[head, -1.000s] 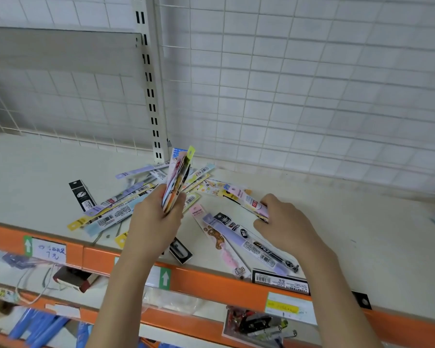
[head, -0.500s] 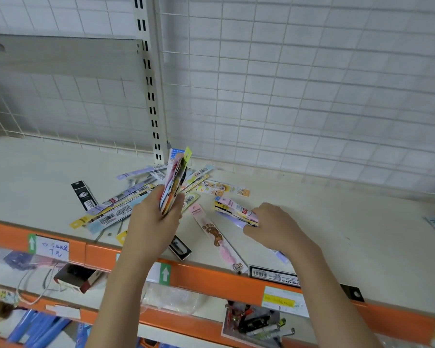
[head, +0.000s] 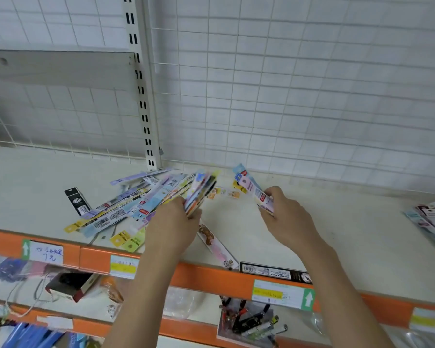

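My left hand (head: 172, 228) grips a stack of flat pen packets (head: 201, 192), held on edge and tilted to the right above the cream shelf (head: 337, 234). My right hand (head: 288, 219) pinches a few long packets (head: 251, 189), pink and blue, lifted off the shelf and angled up to the left. A loose pile of packets (head: 126, 207) lies on the shelf to the left of my left hand. One pink packet (head: 215, 243) lies between my wrists, reaching the shelf's front edge.
A black packet (head: 274, 272) rests along the orange front rail (head: 204, 276). Another black packet (head: 77, 200) lies left of the pile. More packets (head: 430, 219) sit at the far right. White wire grid (head: 286, 96) backs the shelf. The lower shelf holds pens and boxes.
My right hand has lifted its packets off the shelf and raised them up and to the right. My left hand's stack has tilted further to the right. The view shifted.
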`<move>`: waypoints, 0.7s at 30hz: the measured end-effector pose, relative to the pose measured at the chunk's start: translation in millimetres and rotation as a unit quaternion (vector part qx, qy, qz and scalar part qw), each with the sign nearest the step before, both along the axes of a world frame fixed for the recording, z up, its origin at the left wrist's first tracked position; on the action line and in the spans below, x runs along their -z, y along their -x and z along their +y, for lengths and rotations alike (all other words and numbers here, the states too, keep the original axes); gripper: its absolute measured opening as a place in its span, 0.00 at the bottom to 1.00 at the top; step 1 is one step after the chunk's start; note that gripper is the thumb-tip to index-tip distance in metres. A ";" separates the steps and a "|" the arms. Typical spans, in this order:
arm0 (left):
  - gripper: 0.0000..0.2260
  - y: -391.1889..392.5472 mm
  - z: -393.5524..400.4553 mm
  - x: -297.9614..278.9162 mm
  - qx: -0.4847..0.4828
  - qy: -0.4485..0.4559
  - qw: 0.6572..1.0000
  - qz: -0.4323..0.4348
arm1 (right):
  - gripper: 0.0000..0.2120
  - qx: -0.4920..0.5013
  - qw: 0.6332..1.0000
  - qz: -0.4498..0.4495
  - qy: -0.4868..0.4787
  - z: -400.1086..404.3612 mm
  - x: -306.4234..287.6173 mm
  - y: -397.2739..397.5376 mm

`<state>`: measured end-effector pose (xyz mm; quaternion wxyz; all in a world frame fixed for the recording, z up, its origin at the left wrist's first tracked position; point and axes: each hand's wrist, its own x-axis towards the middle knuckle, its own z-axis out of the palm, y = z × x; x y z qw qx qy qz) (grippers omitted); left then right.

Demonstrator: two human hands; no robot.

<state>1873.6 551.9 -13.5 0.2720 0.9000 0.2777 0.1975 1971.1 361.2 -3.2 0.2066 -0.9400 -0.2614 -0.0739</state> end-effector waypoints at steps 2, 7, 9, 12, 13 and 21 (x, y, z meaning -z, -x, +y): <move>0.14 -10.8 -6.2 5.6 0.007 -0.011 0.996 0.093 | 0.15 0.011 1.000 0.019 -0.001 -8.5 1.0 2.6; 0.18 -23.0 -18.0 8.0 0.018 -0.041 0.983 0.176 | 0.10 0.036 0.998 0.036 0.027 -23.7 3.9 4.9; 0.11 -26.0 -17.3 5.3 0.029 -0.040 0.981 0.186 | 0.08 0.041 0.998 0.036 0.018 -25.8 5.9 7.3; 0.07 -27.2 -17.9 1.9 0.036 -0.050 0.978 0.197 | 0.07 0.041 0.998 0.038 0.007 -24.8 6.6 12.7; 0.07 -27.1 -18.9 1.1 0.037 -0.053 0.977 0.201 | 0.07 0.041 0.998 0.039 0.006 -24.2 6.0 14.3; 0.05 -20.9 -11.2 -3.3 0.067 -0.001 0.984 0.163 | 0.06 -0.007 0.980 0.187 0.064 -31.0 -5.5 25.5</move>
